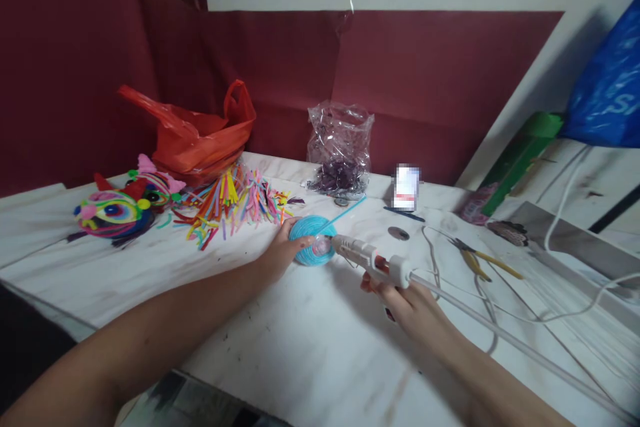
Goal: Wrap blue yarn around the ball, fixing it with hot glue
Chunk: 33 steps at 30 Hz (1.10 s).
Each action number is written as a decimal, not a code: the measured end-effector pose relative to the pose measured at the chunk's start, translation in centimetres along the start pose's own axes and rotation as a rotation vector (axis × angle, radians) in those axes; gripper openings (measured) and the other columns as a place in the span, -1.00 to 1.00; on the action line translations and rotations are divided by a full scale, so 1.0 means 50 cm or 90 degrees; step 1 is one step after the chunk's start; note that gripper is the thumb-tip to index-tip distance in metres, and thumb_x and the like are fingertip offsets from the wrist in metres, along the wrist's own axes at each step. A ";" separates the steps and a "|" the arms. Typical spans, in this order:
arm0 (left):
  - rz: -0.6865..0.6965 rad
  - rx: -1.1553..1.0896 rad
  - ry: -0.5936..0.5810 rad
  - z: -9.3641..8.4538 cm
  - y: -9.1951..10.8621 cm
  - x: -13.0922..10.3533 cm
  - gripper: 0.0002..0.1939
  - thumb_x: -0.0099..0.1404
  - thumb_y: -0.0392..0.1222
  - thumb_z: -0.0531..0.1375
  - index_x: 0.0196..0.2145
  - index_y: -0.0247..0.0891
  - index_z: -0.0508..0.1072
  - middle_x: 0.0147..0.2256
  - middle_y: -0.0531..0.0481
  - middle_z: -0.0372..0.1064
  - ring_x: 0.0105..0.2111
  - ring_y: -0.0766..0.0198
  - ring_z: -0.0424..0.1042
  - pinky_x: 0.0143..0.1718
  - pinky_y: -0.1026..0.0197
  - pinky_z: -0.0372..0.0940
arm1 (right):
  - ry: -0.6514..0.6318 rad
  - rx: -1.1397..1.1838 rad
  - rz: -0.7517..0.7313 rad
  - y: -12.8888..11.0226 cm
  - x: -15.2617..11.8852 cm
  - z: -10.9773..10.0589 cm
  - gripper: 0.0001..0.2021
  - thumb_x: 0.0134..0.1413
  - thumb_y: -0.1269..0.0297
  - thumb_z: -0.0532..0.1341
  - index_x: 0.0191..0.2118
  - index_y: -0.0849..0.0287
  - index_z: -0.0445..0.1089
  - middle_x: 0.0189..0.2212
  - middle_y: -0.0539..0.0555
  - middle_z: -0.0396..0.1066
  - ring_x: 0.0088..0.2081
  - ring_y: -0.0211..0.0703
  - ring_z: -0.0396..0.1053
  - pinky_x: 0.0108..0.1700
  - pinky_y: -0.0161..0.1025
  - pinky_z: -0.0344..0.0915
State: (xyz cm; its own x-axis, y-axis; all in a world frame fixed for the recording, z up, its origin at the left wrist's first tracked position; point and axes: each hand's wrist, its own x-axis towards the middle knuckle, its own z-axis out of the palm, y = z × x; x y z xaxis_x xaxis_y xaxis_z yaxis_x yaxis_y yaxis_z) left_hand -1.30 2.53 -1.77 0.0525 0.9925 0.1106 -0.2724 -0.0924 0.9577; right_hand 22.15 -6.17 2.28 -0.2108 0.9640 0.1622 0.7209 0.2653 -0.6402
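My left hand is closed around the left side of a round piece wound with light blue pipe cleaner, with a clear centre showing. A loose blue end sticks out from it towards the upper right. My right hand grips a white hot glue gun, a long glue stick running out of its back. The gun's nozzle points left and is at the right edge of the blue piece; whether it touches I cannot tell.
Bundles of coloured pipe cleaners lie left of centre, beside colourful finished figures and a red plastic bag. Behind stand a clear bag and a phone. Yellow-handled pliers and cables lie on the right.
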 end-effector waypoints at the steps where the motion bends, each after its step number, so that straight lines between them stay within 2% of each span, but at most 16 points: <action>1: 0.000 -0.003 0.001 0.000 0.000 0.000 -0.38 -0.09 -0.13 0.36 -0.05 -0.18 0.28 -0.21 -0.04 0.41 -0.23 0.15 0.42 -0.19 0.13 0.28 | -0.001 0.002 0.000 0.001 0.000 0.001 -0.61 0.15 0.05 -0.06 -0.32 0.11 0.45 -0.49 0.01 0.41 -0.44 -0.11 0.34 -0.32 -0.20 0.27; 6: 0.013 0.005 0.021 0.000 0.003 -0.004 -0.39 -0.07 -0.14 0.35 -0.05 -0.19 0.28 -0.20 -0.05 0.41 -0.21 0.15 0.41 -0.19 0.15 0.29 | -0.009 0.016 0.026 0.005 0.003 0.004 -0.60 0.17 0.03 -0.06 -0.31 0.10 0.45 -0.50 0.00 0.40 -0.50 -0.15 0.30 -0.36 -0.22 0.25; 17: 0.009 0.042 0.040 0.011 0.021 -0.016 -0.39 -0.08 -0.11 0.33 -0.05 -0.17 0.25 -0.21 -0.05 0.38 -0.23 0.13 0.40 -0.25 0.15 0.28 | -0.017 0.073 0.069 0.007 0.003 0.011 -0.59 0.13 -0.02 -0.04 -0.28 0.09 0.48 -0.27 0.09 0.45 -0.37 -0.08 0.37 -0.36 -0.20 0.30; 21: 0.014 0.063 0.029 0.013 0.018 -0.018 -0.36 -0.09 -0.13 0.33 -0.04 -0.19 0.24 -0.21 -0.05 0.37 -0.21 0.12 0.37 -0.21 0.14 0.26 | -0.018 0.068 0.079 0.000 -0.001 0.015 -0.56 0.09 -0.06 -0.03 -0.27 0.10 0.49 -0.32 0.10 0.45 -0.37 -0.05 0.37 -0.37 -0.19 0.30; 25: 0.017 0.062 0.035 0.012 0.017 -0.016 -0.36 -0.09 -0.14 0.33 -0.03 -0.19 0.24 -0.16 -0.06 0.36 -0.16 0.11 0.37 -0.17 0.14 0.26 | -0.031 0.057 0.074 0.002 -0.001 0.013 -0.56 0.14 -0.05 -0.07 -0.24 0.10 0.45 -0.27 0.09 0.44 -0.36 -0.08 0.35 -0.33 -0.19 0.29; 33: 0.030 -0.021 0.029 0.005 0.014 -0.006 -0.42 -0.06 -0.12 0.33 -0.07 -0.20 0.28 -0.21 -0.05 0.42 -0.22 0.14 0.43 -0.18 0.13 0.29 | -0.030 0.058 0.079 0.001 0.004 0.004 -0.57 0.15 -0.02 -0.07 -0.26 0.09 0.46 -0.31 0.07 0.44 -0.30 -0.03 0.35 -0.22 -0.14 0.26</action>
State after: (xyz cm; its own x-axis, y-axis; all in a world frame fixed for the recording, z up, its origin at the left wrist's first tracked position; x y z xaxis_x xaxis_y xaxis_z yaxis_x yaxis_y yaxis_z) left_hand -1.27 2.16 -1.04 -0.0039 0.9898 0.1424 -0.3050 -0.1368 0.9425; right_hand 22.00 -5.97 2.14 -0.1563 0.9868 0.0430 0.6810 0.1392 -0.7190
